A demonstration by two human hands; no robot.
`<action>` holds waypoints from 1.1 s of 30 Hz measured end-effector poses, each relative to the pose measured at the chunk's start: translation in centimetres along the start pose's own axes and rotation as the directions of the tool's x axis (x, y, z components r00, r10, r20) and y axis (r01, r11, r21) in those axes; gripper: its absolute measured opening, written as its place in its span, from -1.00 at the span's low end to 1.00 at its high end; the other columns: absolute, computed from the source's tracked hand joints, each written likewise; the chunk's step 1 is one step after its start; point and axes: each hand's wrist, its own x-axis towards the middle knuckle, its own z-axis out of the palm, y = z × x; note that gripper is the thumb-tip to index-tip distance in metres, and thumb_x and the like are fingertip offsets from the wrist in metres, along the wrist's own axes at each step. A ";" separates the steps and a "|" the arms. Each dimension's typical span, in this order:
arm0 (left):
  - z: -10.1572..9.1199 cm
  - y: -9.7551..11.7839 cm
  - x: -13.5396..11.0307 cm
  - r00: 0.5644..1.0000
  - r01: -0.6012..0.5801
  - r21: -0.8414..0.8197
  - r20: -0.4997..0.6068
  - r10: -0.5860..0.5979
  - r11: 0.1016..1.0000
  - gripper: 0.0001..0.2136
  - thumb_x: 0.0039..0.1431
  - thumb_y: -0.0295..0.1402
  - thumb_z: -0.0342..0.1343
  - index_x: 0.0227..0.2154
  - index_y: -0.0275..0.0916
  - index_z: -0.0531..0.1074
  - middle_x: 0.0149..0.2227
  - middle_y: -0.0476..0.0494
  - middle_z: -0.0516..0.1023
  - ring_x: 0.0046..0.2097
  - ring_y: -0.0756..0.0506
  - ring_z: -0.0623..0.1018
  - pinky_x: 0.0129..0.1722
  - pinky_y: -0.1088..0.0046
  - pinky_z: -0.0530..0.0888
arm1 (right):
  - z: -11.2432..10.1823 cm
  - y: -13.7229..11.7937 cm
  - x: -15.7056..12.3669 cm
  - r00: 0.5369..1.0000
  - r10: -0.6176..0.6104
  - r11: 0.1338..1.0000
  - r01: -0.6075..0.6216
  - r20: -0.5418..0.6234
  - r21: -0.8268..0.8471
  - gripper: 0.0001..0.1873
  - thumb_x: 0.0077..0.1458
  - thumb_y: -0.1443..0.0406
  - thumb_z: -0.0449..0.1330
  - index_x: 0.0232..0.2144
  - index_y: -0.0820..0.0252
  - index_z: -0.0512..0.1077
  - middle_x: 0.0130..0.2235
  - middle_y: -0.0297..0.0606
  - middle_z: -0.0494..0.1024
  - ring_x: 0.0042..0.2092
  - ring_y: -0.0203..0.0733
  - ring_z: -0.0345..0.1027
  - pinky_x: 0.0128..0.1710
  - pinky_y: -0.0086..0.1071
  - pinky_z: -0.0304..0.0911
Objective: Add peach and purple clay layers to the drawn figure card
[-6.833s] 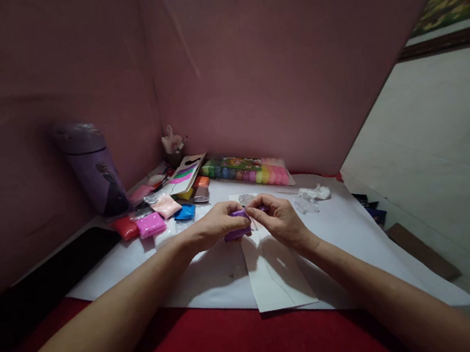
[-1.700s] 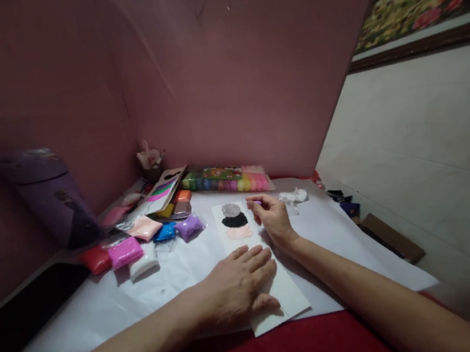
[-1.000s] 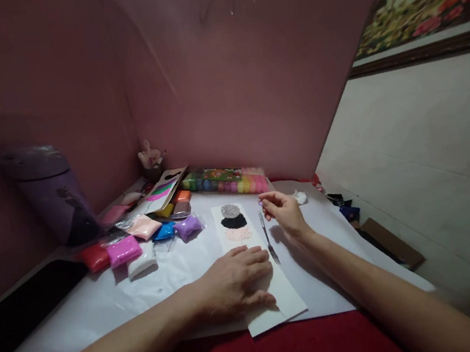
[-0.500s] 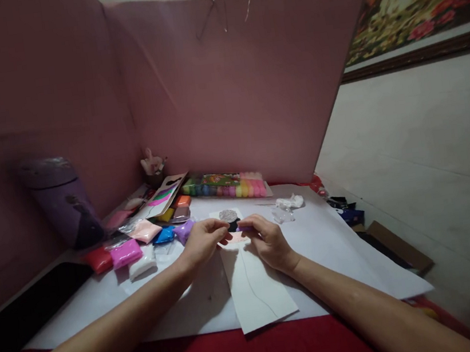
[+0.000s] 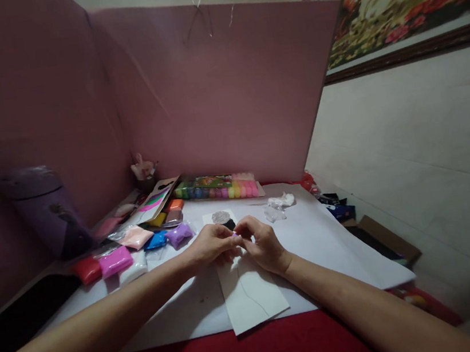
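My left hand and my right hand meet above a white card, fingertips together. Between them shows a small bit of purple clay, pinched by both and mostly hidden by the fingers. A thin drawn line runs down the card's bare lower part. At the card's far end sit a grey textured clay piece and a black piece, the latter partly covered by my hands. To the left of my left hand lies a packet of purple clay.
Left of the card lie several clay packets, among them pink, red and blue. Behind is a pack of coloured clay. Crumpled white wrapping lies at right. A purple canister stands far left, against a pink partition.
My left hand has closed in on my right hand, and both now pinch the purple clay that the right held before. The whole view has shifted slightly.
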 end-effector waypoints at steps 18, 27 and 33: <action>0.1 -2.7 -0.2 0.980 -0.127 -0.420 -0.194 0.048 0.899 -0.56 -0.28 -0.07 0.42 -0.48 -0.39 0.54 -0.58 -0.12 0.53 -0.59 0.02 0.45 -0.63 0.55 0.37 | -0.1 -0.5 -0.3 0.987 -0.087 0.991 0.100 0.133 -0.095 -0.81 0.17 0.39 0.20 -0.15 0.15 0.36 -0.28 -0.23 0.44 -0.33 -0.23 0.35 -0.37 -0.35 0.34; -0.2 -3.1 -0.5 0.983 -0.148 -0.333 -0.150 0.102 0.931 -0.60 -0.14 -0.05 0.35 -0.46 -0.37 0.55 -0.60 -0.07 0.50 -0.61 0.06 0.40 -0.60 0.56 0.32 | 0.0 -0.9 -0.4 0.974 -0.156 0.978 0.175 0.162 -0.111 -0.80 0.21 0.43 0.12 -0.11 0.17 0.39 -0.28 -0.18 0.53 -0.32 -0.21 0.40 -0.36 -0.33 0.36; -0.2 -3.0 -0.4 0.974 -0.173 -0.291 -0.193 0.120 0.941 -0.65 -0.13 -0.12 0.32 -0.52 -0.35 0.45 -0.66 -0.04 0.45 -0.63 0.04 0.41 -0.62 0.58 0.28 | 0.3 -1.2 -0.4 0.987 -0.096 0.989 0.109 0.129 -0.097 -0.91 0.15 0.42 0.15 -0.28 0.18 0.43 -0.39 -0.27 0.50 -0.45 -0.31 0.32 -0.44 -0.42 0.28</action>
